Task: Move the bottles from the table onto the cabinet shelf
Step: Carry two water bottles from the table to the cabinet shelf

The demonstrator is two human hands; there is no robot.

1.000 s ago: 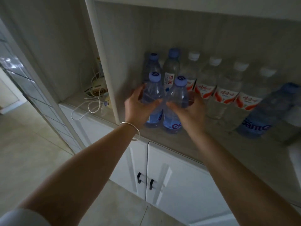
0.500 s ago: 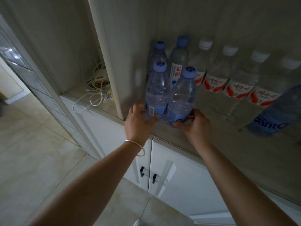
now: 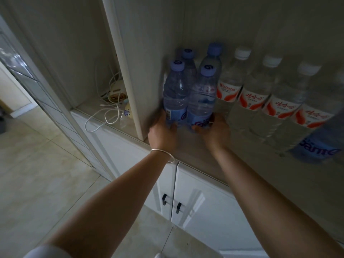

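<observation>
Hands (image 3: 189, 132) seemingly around two bottles' (image 3: 188, 101) bases

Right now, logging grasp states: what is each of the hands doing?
Left hand: grips the base of the front-left bottle.
Right hand: grips the base of the front-right bottle.

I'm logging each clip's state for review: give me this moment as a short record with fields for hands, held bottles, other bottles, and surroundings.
left hand: grips base of left front bottle
right hand: grips base of right front bottle
held bottles: upright, side by side, blue caps, at the cabinet shelf front
behind them: two more blue-capped bottles
to the right: row of white-capped bottles
left compartment: tangled white cables
</observation>
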